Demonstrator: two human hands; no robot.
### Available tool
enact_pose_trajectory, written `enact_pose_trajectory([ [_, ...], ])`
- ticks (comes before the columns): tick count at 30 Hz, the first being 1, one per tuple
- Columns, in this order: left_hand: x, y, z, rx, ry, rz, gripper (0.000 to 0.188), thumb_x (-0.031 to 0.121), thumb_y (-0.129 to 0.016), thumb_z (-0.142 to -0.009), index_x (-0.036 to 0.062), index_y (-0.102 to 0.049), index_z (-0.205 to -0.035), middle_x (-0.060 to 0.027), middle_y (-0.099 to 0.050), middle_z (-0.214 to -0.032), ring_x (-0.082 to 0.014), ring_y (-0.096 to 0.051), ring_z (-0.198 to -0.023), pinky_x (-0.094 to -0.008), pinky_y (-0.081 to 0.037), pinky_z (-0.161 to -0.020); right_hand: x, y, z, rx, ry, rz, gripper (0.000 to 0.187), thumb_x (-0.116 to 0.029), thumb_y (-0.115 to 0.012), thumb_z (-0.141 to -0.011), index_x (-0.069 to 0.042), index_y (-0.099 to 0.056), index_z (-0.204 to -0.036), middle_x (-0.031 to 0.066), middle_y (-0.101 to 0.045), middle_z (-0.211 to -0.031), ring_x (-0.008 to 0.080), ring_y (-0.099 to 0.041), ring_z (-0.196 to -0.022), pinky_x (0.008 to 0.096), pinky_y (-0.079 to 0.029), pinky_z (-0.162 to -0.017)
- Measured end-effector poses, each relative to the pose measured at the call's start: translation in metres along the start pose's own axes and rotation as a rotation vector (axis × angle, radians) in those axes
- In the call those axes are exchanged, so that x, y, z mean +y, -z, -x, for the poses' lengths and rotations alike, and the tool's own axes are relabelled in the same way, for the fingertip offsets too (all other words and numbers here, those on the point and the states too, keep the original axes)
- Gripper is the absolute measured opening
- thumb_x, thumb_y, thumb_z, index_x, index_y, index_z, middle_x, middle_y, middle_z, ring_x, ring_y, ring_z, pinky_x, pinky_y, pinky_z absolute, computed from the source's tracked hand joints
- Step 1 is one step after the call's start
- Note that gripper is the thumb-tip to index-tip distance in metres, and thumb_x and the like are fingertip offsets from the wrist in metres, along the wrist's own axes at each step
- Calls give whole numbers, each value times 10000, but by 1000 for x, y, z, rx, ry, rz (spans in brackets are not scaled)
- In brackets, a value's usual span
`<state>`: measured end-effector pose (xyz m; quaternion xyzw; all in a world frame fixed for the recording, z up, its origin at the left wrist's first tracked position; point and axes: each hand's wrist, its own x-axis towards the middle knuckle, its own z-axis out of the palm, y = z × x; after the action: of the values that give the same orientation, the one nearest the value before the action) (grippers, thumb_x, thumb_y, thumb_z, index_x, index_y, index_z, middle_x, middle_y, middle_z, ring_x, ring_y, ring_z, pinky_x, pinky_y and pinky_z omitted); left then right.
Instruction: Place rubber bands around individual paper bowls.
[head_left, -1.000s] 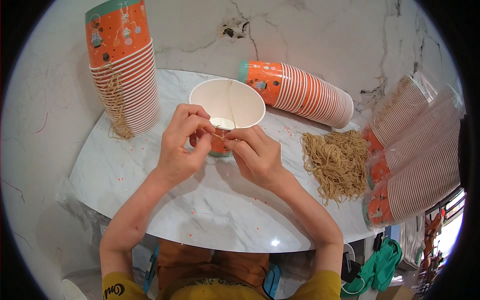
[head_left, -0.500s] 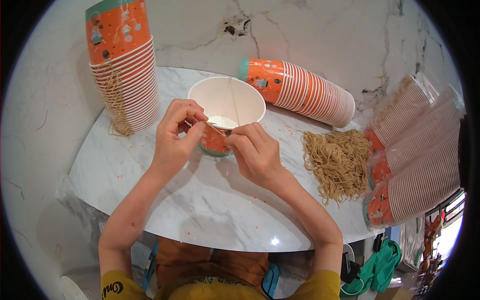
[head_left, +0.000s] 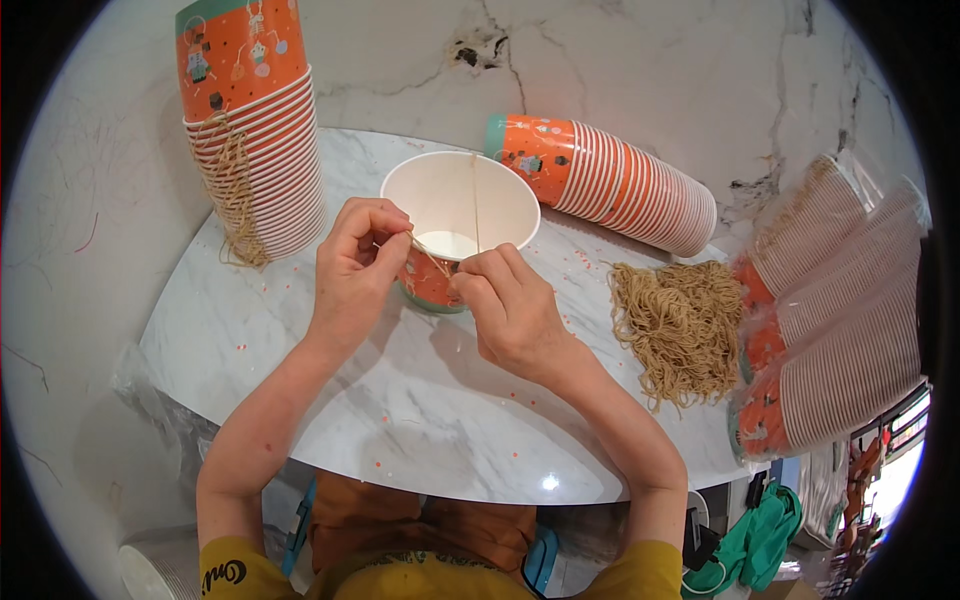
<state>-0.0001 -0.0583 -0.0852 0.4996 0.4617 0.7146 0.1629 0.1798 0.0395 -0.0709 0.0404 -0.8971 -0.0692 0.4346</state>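
An orange paper bucket [head_left: 432,284] with a white inside and a green base stands tilted on the table between my hands. Tan string [head_left: 477,205] runs down its inner wall and comes out at the near side. My left hand [head_left: 358,262] is closed in a pinch on one part of the string, at the bucket's near left rim. At the near right side, my right hand [head_left: 508,305] pinches another part of it. A short crossed stretch of string shows between the fingertips, in front of the bucket. The fingertips hide the string's ends.
A tall stack of orange buckets [head_left: 262,170] with string draped on it stands at left. Another stack [head_left: 610,180] lies on its side behind. At right are a heap of tan string [head_left: 680,330] and bagged stacks [head_left: 850,330]. Orange bits dot the marble-look table [head_left: 450,440].
The string between my fingertips now shows as a longer, crossed stretch. Both hands stay pinched in nearly the same place, while the whole view has shifted slightly.
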Motion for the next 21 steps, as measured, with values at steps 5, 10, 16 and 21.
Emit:
enact_pose_trajectory([
  [5, 2, 0, -2, -20, 6, -35, 74, -6, -621, -970, 37, -627, -1029, -15, -584, -1198, -41, -582, -832, -203, -481, -698, 2, 0, 2, 19, -27, -64, 291, 60, -691, -690, -7, -572, -947, 114, -577, -912, 270, -584, -797, 375, -502, -602],
  [10, 14, 2, -4, -93, -223, -321, 198, -71, -619, -893, 35, -629, -1060, -49, -577, -1209, -62, -562, -825, -223, -466, -692, 2, 1, 6, 92, -162, -293, 287, 94, -685, -769, -9, -582, -1016, 120, -591, -932, 286, -597, -814, 364, -504, -628],
  [16, 21, -7, 8, -214, -444, -438, 363, -85, -658, -770, 32, -643, -1114, -101, -583, -1151, -185, -663, -836, -293, -531, -651, -8, 12, -1, 97, -437, -627, 217, 74, -617, -928, -12, -559, -1118, 96, -613, -974, 210, -639, -846, 320, -503, -719],
  [21, 23, -14, 13, -174, -483, -493, 279, -68, -713, -784, 26, -685, -1045, -92, -614, -1031, -205, -691, -772, -320, -557, -612, -17, 17, -9, 130, -561, -810, 178, 47, -602, -962, 0, -565, -1130, 75, -617, -967, 151, -642, -877, 296, -507, -696],
])
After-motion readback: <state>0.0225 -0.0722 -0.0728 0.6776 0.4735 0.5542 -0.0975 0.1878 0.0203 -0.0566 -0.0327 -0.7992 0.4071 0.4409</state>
